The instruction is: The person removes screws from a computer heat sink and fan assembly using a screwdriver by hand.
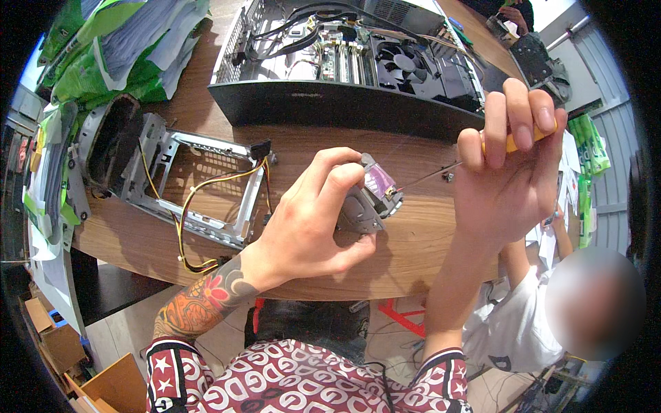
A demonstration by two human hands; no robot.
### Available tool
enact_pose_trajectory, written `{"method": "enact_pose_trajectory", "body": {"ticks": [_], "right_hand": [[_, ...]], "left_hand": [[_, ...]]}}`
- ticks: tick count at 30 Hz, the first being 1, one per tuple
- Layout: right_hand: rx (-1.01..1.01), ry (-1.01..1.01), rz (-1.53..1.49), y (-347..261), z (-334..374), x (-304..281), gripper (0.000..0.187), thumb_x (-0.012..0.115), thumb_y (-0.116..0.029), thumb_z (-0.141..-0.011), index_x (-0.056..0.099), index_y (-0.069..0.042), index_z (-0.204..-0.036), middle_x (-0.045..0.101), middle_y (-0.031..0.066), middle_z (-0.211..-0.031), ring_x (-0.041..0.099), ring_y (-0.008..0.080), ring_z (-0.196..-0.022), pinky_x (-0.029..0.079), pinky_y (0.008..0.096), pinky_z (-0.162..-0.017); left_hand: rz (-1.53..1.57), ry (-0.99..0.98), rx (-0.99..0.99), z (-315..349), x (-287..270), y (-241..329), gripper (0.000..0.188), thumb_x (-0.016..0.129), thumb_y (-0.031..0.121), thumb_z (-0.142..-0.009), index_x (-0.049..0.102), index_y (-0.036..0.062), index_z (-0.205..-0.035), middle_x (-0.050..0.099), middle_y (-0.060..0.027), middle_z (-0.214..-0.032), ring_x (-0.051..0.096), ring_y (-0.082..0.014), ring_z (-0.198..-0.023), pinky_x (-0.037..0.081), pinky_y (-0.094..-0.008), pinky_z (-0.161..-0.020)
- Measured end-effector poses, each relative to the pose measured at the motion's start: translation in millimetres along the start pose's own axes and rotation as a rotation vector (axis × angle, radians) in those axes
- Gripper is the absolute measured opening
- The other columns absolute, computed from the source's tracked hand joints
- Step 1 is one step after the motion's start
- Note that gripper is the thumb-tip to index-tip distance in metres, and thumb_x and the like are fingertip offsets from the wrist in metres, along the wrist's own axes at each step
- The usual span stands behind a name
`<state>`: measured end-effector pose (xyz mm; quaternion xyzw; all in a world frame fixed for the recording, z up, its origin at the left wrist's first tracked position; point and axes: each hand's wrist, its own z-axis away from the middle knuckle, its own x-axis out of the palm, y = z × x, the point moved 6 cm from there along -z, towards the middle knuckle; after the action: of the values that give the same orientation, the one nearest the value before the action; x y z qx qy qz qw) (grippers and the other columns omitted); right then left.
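My left hand (303,217) is closed around a small grey metal piece with a purple label (379,180), held above the wooden table. Its exact kind is hard to make out. A screwdriver (438,174) with a yellow-orange handle is gripped in my right hand (513,182), whose fingers wrap the handle. The thin shaft points left, and its tip reaches the right side of the metal piece. Whether it sits in a screw, I cannot tell. Beyond both hands stands an opened black desktop computer case (330,109), with a fan (403,63) and cables showing inside.
Left of my hands lies a metal drive cage (206,230) with a yellow and black cable (180,227) across it. Green and white packaging (138,51) is piled at the far left. A person in a white shirt (513,327) sits close by my right arm.
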<state>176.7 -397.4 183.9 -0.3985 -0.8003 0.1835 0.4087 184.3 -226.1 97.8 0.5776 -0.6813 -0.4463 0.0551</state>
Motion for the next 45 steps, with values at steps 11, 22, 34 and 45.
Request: {"method": "enact_pose_trajectory", "body": {"ticks": [11,22,34,45], "right_hand": [[0.046,0.103,0.011,3.8,-5.0,11.2,0.035,0.038,-0.030,-0.105,0.036,-0.015,-0.074,0.027,-0.0055,-0.061,0.014,0.0076,-0.046,0.014,0.0248,-0.041],[0.206,-0.245,-0.129,3.2,-17.8,8.2,0.035,0.035,-0.031,-0.104,0.037,-0.015,-0.073,0.026,-0.0052,-0.047,0.014,0.0060,-0.035,0.016,0.0234,-0.033],[0.094,0.050,0.057,-0.3,-2.3,28.7,0.039,0.029,-0.034,-0.108,0.037,-0.012,-0.077,0.033,-0.0006,-0.063,0.028,0.0102,-0.052,0.025,0.0251,-0.044],[0.160,0.066,-0.116,1.6,-7.7,16.6,0.043,0.032,-0.034,-0.105,0.034,-0.016,-0.066,0.025,-0.0046,-0.048,0.014,0.0079,-0.040,0.016,0.0252,-0.036]], "left_hand": [[-0.044,0.006,-0.004,0.4,-0.7,-1.7,0.070,0.083,0.014,-0.061,0.046,0.0032,-0.119,0.055,-0.0232,-0.122,0.061,-0.0352,-0.100,0.052,-0.0388,-0.080],[0.012,0.010,0.008,2.1,-2.4,-4.6,0.069,0.083,0.011,-0.060,0.045,0.0020,-0.117,0.055,-0.0238,-0.123,0.059,-0.0334,-0.104,0.050,-0.0388,-0.083],[0.048,0.037,-0.014,4.1,-5.0,-4.6,0.065,0.081,0.014,-0.062,0.048,0.0019,-0.116,0.053,-0.0232,-0.119,0.062,-0.0361,-0.093,0.053,-0.0402,-0.080],[0.043,0.021,0.004,1.0,-4.9,-4.6,0.064,0.082,0.012,-0.061,0.045,0.0023,-0.112,0.052,-0.0225,-0.118,0.062,-0.0330,-0.090,0.053,-0.0376,-0.073]]}}
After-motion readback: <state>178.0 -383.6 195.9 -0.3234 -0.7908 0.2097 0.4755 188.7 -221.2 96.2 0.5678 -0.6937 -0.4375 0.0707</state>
